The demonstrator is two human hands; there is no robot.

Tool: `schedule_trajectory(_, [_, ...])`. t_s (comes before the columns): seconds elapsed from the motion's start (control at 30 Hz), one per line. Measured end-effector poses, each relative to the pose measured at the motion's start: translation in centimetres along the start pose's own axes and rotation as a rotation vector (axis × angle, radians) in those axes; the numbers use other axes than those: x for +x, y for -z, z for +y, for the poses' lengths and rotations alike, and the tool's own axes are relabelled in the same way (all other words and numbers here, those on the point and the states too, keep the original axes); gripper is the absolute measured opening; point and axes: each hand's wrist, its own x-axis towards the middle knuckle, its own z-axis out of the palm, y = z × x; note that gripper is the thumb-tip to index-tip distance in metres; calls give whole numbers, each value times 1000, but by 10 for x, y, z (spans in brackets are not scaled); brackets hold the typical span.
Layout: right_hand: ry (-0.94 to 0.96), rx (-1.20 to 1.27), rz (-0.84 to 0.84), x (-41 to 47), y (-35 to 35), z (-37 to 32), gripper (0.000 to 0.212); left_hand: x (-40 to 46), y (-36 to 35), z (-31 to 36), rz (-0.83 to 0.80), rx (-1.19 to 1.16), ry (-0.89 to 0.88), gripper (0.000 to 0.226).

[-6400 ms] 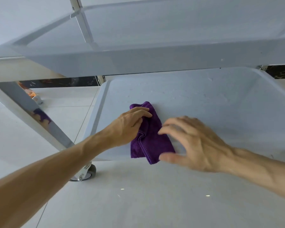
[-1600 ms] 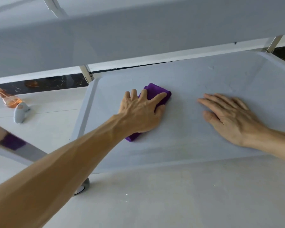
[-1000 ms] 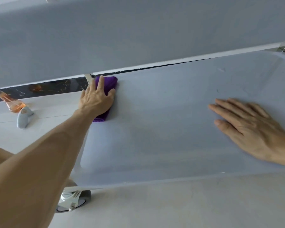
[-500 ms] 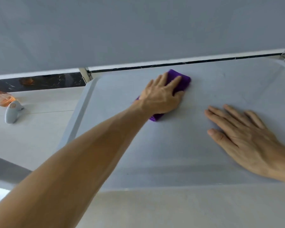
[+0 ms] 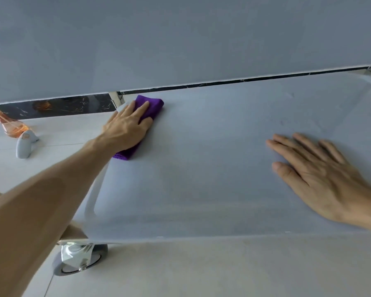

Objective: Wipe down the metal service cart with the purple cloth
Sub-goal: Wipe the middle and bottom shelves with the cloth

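- Purple cloth [image 5: 150, 108], folded into a pad, lies flat on the lower shelf [image 5: 201, 168] of the metal service cart, at the shelf's far left corner, just beside the raised left rim.
- The left hand [image 5: 125, 131] presses down on the cloth with its fingers [image 5: 142, 109] straight and slightly spread; the cloth shows beyond the fingertips and under the heel of the palm.
- The right hand [image 5: 317, 174] rests flat on the bare shelf surface, well apart from the cloth on the right side, fingers straight and a little apart, holding nothing.
- The upper shelf [image 5: 180, 39] of the cart fills the top of the view, overhanging the lower one.
- A grey caster wheel [image 5: 79, 260] in a shiny bracket sits under the near left corner of the cart, on the pale tiled floor [image 5: 223, 271].
- On the floor to the left, well away from the cart, stands an orange-tinted spray bottle [image 5: 12, 127] with a pale grey trigger piece [image 5: 24, 146] just beside it.
- A dark marbled skirting band [image 5: 73, 106] runs along the far edge of the floor.
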Motion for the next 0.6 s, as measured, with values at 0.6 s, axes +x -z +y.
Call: schedule_trajectory(0.6, [-54, 96, -30, 3, 9, -4, 56, -187, -41, 146, -74, -55, -502, 60])
